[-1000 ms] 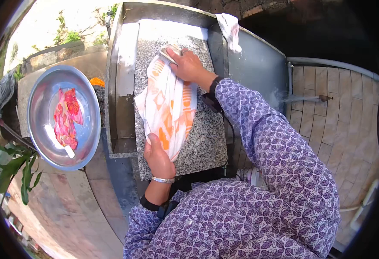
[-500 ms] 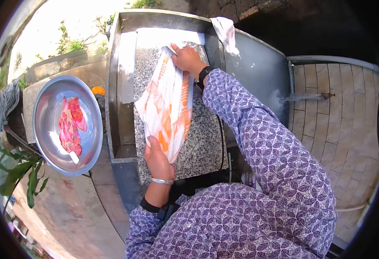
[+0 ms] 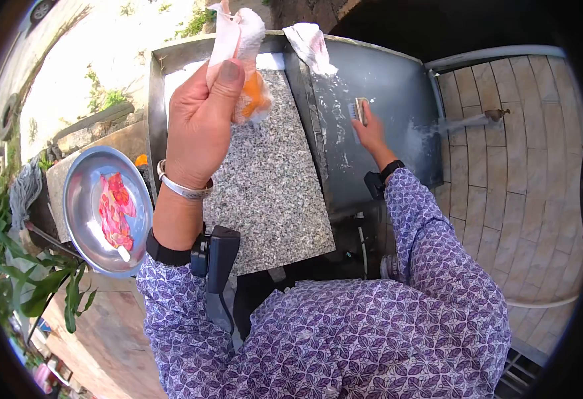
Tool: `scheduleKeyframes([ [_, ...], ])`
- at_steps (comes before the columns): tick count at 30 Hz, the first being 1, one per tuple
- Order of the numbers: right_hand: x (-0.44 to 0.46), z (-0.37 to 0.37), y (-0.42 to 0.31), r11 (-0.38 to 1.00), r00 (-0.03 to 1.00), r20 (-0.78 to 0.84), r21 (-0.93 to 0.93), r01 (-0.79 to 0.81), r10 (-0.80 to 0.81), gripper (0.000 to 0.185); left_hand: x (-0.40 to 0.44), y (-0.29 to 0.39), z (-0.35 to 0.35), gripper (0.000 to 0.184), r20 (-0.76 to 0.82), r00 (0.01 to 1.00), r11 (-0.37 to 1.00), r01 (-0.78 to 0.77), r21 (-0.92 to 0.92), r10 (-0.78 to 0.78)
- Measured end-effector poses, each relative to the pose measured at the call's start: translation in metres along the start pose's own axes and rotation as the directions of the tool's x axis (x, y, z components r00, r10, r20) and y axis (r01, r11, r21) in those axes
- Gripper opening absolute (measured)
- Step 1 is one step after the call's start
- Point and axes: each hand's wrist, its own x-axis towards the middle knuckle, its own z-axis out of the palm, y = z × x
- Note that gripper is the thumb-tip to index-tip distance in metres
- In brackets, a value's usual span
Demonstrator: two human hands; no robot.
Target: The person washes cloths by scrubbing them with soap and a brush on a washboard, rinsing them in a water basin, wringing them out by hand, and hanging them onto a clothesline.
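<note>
Left hand (image 3: pixel 200 126) grips bunched cloth (image 3: pixel 250 36) — right hand (image 3: pixel 372 135) holds a brush (image 3: pixel 358 110).

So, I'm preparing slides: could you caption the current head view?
The left hand holds up a white-and-orange cloth; the right hand holds a brush over the basin.

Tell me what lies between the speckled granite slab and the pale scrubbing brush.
Head view: a narrow grey dividing wall, then wet grey trough up to the brush.

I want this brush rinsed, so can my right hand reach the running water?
Probably yes: the right hand, gripping the brush, is near the running water, and nothing visible stands between them.
</note>
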Motion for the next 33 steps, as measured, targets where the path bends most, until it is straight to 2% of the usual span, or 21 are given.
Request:
scheduleKeyframes([
  [1, -0.006, -0.013, 0.009, 0.996, 0.998, 0.026, -0.064, -0.059, 0.061, 0.074, -0.001, 0.002, 0.0, 0.037, 0.145, 0.987, 0.968, -0.096, 0.23, 0.064],
  [2, -0.006, -0.014, 0.029, 0.996, 0.997, 0.032, -0.059, -0.066, 0.068, 0.074, -0.006, -0.001, 0.001, 0.033, 0.283, 0.957, 0.947, -0.036, 0.319, -0.059],
  [4, 0.0, -0.003, 0.062, 0.944, 0.929, -0.166, 0.056, -0.325, 0.33, 0.073, -0.025, -0.038, 0.003, 0.028, 0.432, 0.901, 0.766, -0.303, 0.566, 0.038],
  [5, 0.01, 0.006, 0.072, 0.943, 0.929, -0.16, 0.061, -0.328, 0.334, 0.073, -0.042, -0.057, 0.002, 0.028, 0.453, 0.889, 0.666, -0.298, 0.684, -0.067],
  [7, 0.028, 0.018, 0.087, 0.96, 0.93, 0.242, -0.034, -0.277, 0.277, 0.07, -0.078, -0.095, -0.001, 0.029, 0.44, 0.853, 0.479, -0.272, 0.834, -0.28],
  [9, -0.006, -0.009, -0.013, 0.899, 0.93, 0.346, 0.358, -0.25, 0.121, 0.065, -0.108, -0.122, -0.01, 0.03, 0.402, 0.829, 0.408, -0.237, 0.882, -0.389],
  [11, -0.034, -0.012, -0.069, 0.935, 0.913, 0.226, 0.18, 0.304, -0.341, 0.063, -0.13, -0.137, -0.017, 0.03, 0.422, 0.843, 0.387, -0.285, 0.877, -0.333],
  [14, -0.097, -0.026, -0.157, 0.732, 0.644, 0.349, 0.292, 0.615, -0.68, 0.065, -0.144, -0.13, -0.018, 0.03, 0.367, 0.879, 0.413, -0.226, 0.882, -0.305],
  [15, -0.12, -0.023, -0.176, 0.627, 0.552, 0.302, 0.292, 0.722, -0.777, 0.066, -0.149, -0.127, -0.017, 0.03, 0.336, 0.892, 0.421, -0.192, 0.886, -0.301],
  [16, -0.135, -0.018, -0.191, 0.569, 0.452, 0.361, 0.359, 0.739, -0.816, 0.065, -0.161, -0.128, -0.015, 0.03, 0.324, 0.896, 0.421, -0.179, 0.889, -0.303],
  [17, -0.134, -0.007, -0.198, 0.565, 0.442, 0.367, 0.37, 0.738, -0.818, 0.065, -0.176, -0.13, -0.013, 0.03, 0.326, 0.929, 0.477, -0.208, 0.854, -0.178],
  [18, -0.124, 0.008, -0.203, 0.484, 0.358, 0.394, 0.289, 0.826, -0.847, 0.063, -0.186, -0.135, -0.013, 0.03, 0.317, 0.947, 0.524, -0.245, 0.816, -0.052],
  [19, -0.11, 0.025, -0.208, 0.388, 0.274, 0.426, 0.206, 0.898, -0.862, 0.062, -0.188, -0.135, -0.014, 0.03, 0.308, 0.949, 0.523, -0.232, 0.82, -0.062],
  [21, -0.032, 0.068, -0.221, 0.796, 0.71, 0.45, 0.004, 0.606, -0.543, 0.059, -0.191, -0.125, -0.011, 0.029, 0.261, 0.947, 0.496, -0.139, 0.857, -0.185],
  [22, 0.005, 0.083, -0.229, 0.842, 0.818, 0.416, -0.189, 0.505, -0.398, 0.055, -0.191, -0.122, -0.011, 0.029, 0.26, 0.948, 0.5, -0.138, 0.855, -0.182],
  [25, 0.017, 0.082, -0.248, 0.785, 0.774, 0.514, -0.273, 0.557, -0.37, 0.052, -0.195, -0.123, -0.015, 0.029, 0.26, 0.955, 0.519, -0.152, 0.841, -0.141],
  [26, -0.008, 0.066, -0.247, 0.735, 0.687, 0.491, -0.13, 0.666, -0.536, 0.053, -0.199, -0.119, -0.016, 0.03, 0.259, 0.952, 0.541, -0.133, 0.83, -0.163],
  [27, -0.047, 0.044, -0.242, 0.639, 0.571, 0.446, 0.002, 0.769, -0.689, 0.054, -0.196, -0.12, -0.017, 0.03, 0.246, 0.96, 0.549, -0.135, 0.825, -0.133],
  [29, -0.117, 0.007, -0.237, 0.333, 0.187, 0.408, 0.322, 0.886, -0.893, 0.056, -0.211, -0.115, -0.017, 0.03, 0.275, 0.951, 0.567, -0.151, 0.81, -0.139],
  [32, -0.082, 0.047, -0.232, 0.306, 0.219, 0.354, 0.213, 0.928, -0.909, 0.057, -0.21, -0.112, -0.016, 0.025, 0.252, 0.944, 0.576, -0.088, 0.813, -0.211],
  [33, -0.043, 0.069, -0.246, 0.592, 0.502, 0.451, 0.076, 0.802, -0.738, 0.055, -0.21, -0.115, -0.016, 0.025, 0.233, 0.948, 0.575, -0.069, 0.815, -0.216],
])
